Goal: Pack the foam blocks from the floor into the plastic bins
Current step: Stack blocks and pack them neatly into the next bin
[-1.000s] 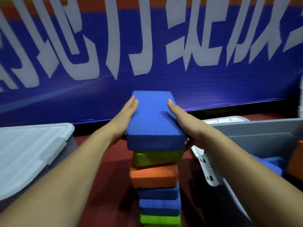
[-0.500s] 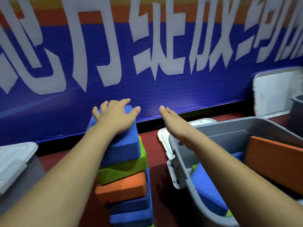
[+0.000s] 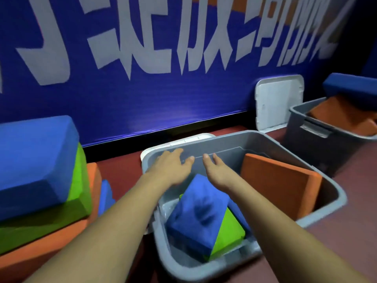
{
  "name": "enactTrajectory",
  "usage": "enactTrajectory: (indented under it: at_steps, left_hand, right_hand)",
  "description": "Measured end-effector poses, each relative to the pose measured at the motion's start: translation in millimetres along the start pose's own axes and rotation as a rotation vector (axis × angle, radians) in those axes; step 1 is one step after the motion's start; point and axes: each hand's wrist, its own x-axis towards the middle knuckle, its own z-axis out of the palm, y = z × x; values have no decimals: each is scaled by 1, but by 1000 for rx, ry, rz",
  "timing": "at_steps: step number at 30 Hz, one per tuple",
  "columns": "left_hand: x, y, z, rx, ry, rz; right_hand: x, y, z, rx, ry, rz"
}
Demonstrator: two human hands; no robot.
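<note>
I see both hands over the near grey plastic bin [image 3: 224,149] at centre: left hand [image 3: 173,168] and right hand [image 3: 217,170] are wide, fingers loose, holding nothing, just beside each other but apart. Inside that bin a blue foam block [image 3: 195,217] lies tilted on a green foam block [image 3: 229,231], and a flat orange foam slab [image 3: 279,184] stands on edge at 3 o'clock. At 9 o'clock, outside the bin, is a stack: big blue foam block [image 3: 34,160] on green foam layer [image 3: 78,180] on orange foam layer [image 3: 40,244]; at 2 o'clock a second grey plastic bin [image 3: 318,137] holds more blocks, with a white plastic lid [image 3: 279,101] leaning on the wall at 1 o'clock.
</note>
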Motion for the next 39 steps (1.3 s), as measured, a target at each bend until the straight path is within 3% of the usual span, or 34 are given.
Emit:
enactTrajectory:
  at_steps: [8,13,18,25,29,34,39]
  left_hand:
    - [30,8,93,-1,-253,-244]
    - [14,8,108,6,-417,-362]
    - [2,-2,120,135,-403,-297]
    - [13,-2,105,115,-422,-130]
    - [6,5,83,-45,-420,-85]
    - [-29,15,41,-411,-379,-92]
    - [-61,4,16,-401,-197,-204]
  right_hand:
    - [44,75,11,-156,-168,210]
    - [36,88,19,-54,-246,306]
    - [34,92,42,-9,-262,325]
    - [34,89,24,93,-156,292]
    - [28,64,-5,192,-59,149]
    - [15,22,-29,286,-111,-8]
    - [12,3,-6,345,-119,-24]
